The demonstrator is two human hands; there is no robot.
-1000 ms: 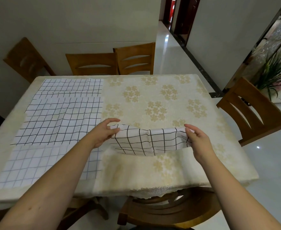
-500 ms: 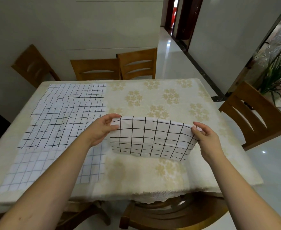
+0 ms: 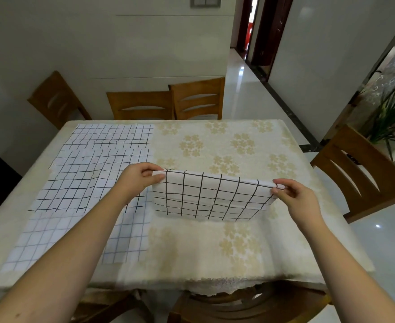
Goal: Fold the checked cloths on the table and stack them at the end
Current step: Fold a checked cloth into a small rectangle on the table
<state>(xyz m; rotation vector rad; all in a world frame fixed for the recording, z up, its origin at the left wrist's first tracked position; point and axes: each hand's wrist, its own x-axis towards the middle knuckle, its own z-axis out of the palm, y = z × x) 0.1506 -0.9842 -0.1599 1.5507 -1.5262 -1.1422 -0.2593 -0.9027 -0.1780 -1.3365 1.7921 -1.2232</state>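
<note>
Dining room, pale walls, wooden chairs point(image 3: 142, 104) along the top of the frame and another at the right edge, a potted plant point(image 3: 392, 122) far right. Centre of frame: a table point(image 3: 250, 248) under a cream floral tablecloth. Down the left half, three checked cloths spread flat in a column: far cloth point(image 3: 112, 136) at upper left, middle cloth point(image 3: 84, 180) below it, near cloth point(image 3: 52, 238) at lower left with fainter lines, its right part crossed by a forearm. Just right of centre, the cloth being folded point(image 3: 211, 197), doubled over and lifted at its upper edge, lower part trailing on the tablecloth. Left hand point(image 3: 138, 179) pinching the upper left corner between thumb and fingers; right hand point(image 3: 294, 194) pinching the upper right corner the same way; hands well apart, edge pulled straight between them. Looks like mid-fold on the first cloth, none stacked anywhere in view. Next, probably: carry that held edge over to meet the opposite side, corners matched, lay flat, smooth the crease. Three cloths on the left yet to be taken up.
</note>
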